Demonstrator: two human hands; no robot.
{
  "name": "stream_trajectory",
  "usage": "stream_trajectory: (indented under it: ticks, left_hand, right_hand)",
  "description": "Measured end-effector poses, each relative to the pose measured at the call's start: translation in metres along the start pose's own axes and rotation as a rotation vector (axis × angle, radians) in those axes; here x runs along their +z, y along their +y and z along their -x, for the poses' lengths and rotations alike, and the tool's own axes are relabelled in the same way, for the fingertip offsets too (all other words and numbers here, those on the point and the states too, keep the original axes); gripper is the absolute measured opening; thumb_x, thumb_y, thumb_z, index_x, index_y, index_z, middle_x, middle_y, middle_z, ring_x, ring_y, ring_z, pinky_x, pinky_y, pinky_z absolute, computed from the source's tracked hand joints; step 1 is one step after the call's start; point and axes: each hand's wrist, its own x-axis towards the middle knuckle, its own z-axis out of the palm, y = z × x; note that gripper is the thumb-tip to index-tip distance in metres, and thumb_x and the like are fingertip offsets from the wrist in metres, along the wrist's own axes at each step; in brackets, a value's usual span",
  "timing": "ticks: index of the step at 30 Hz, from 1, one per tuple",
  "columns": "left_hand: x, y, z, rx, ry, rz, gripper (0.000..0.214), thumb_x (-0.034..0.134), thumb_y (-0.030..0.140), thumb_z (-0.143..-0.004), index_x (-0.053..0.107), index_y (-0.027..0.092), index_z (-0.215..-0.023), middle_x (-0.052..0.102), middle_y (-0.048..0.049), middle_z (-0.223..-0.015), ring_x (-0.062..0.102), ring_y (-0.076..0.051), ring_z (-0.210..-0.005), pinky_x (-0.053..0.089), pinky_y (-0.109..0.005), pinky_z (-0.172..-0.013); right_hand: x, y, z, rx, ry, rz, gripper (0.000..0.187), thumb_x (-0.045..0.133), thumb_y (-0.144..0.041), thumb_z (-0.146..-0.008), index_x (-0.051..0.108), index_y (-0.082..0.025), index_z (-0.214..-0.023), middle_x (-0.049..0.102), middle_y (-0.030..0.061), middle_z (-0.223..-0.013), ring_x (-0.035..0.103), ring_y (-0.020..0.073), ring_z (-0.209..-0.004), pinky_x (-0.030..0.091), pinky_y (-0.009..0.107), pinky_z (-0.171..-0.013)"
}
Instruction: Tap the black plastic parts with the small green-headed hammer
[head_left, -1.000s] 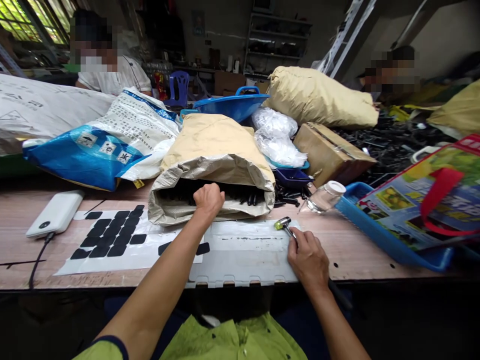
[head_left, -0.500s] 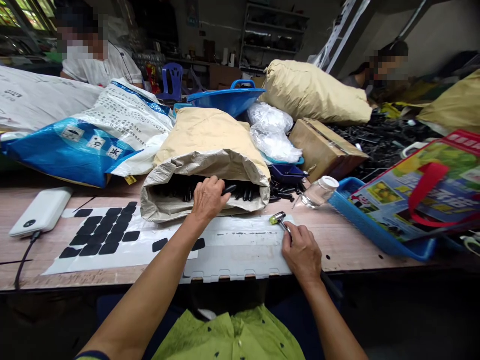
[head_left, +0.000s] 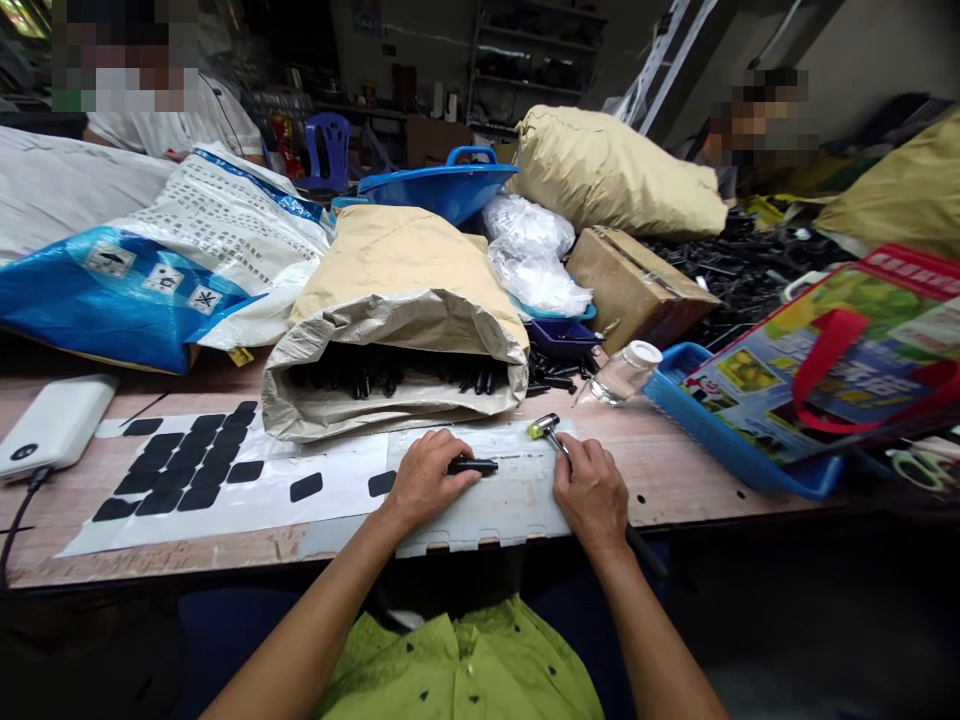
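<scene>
My left hand (head_left: 427, 478) pinches a slim black cylindrical piece (head_left: 477, 466), which lies level just over the pale grey board (head_left: 495, 510). My right hand (head_left: 594, 495) is closed round a small hammer (head_left: 544, 427); its metal head, with a yellowish face, points left above the board. Behind my left hand lies a brown paper sack (head_left: 412, 260), its mouth facing me, with several black pieces (head_left: 367, 380) inside. To the left, a white sheet (head_left: 262, 505) carries several black rounded patches (head_left: 199, 470).
A white power bank (head_left: 56, 425) with a cable lies at the left. Right of the board stand a clear jar (head_left: 622, 372) and a blue basket (head_left: 739, 465) holding a printed bag (head_left: 847, 360). A cardboard box (head_left: 637, 285) is behind. Two people sit across the table.
My left hand has come out of the sack's mouth toward me, bringing a black cylindrical piece over the board. My right hand keeps the hammer in nearly the same place.
</scene>
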Motion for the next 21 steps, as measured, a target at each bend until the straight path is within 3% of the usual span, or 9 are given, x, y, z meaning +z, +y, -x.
stream_trajectory:
  ticks: [9, 14, 18, 21]
  left_hand:
    - [-0.001, -0.001, 0.0, -0.007, 0.005, 0.03, 0.013, 0.072, 0.031, -0.086, 0.067, 0.022, -0.093, 0.065, -0.002, -0.091, 0.056, -0.022, -0.09, 0.041, -0.034, -0.08]
    - [-0.001, 0.0, 0.0, 0.004, 0.005, 0.016, 0.016, 0.073, 0.033, -0.086, 0.068, 0.023, -0.096, 0.064, -0.0017, -0.09, 0.056, -0.022, -0.09, 0.041, -0.034, -0.08]
    - [-0.001, -0.001, -0.001, -0.001, -0.008, 0.028, 0.015, 0.074, 0.034, -0.087, 0.07, 0.023, -0.096, 0.064, -0.0012, -0.088, 0.056, -0.022, -0.089, 0.04, -0.033, -0.08]
    - [0.0, -0.003, -0.001, -0.007, -0.005, 0.046, 0.016, 0.075, 0.035, -0.086, 0.072, 0.024, -0.097, 0.066, -0.0014, -0.09, 0.057, -0.022, -0.091, 0.041, -0.034, -0.081]
  right_hand:
    - [0.002, 0.001, 0.001, 0.017, -0.006, -0.013, 0.03, 0.051, -0.029, -0.098, 0.066, -0.022, -0.124, 0.062, 0.0069, -0.097, 0.053, 0.0207, -0.09, 0.036, 0.032, -0.078]
    - [0.001, 0.007, -0.006, 0.055, -0.091, -0.128, 0.029, 0.05, -0.029, -0.098, 0.068, -0.023, -0.12, 0.065, 0.0065, -0.099, 0.057, 0.02, -0.089, 0.039, 0.031, -0.075]
    - [-0.017, 0.002, -0.007, 0.176, -0.058, -0.339, 0.031, 0.049, -0.031, -0.099, 0.068, -0.022, -0.121, 0.069, 0.0069, -0.105, 0.063, 0.0204, -0.093, 0.045, 0.032, -0.079]
    - [-0.036, -0.016, 0.003, 0.175, -0.028, -0.539, 0.034, 0.046, -0.035, -0.101, 0.065, -0.021, -0.126, 0.069, 0.0095, -0.114, 0.065, 0.022, -0.104, 0.05, 0.034, -0.087]
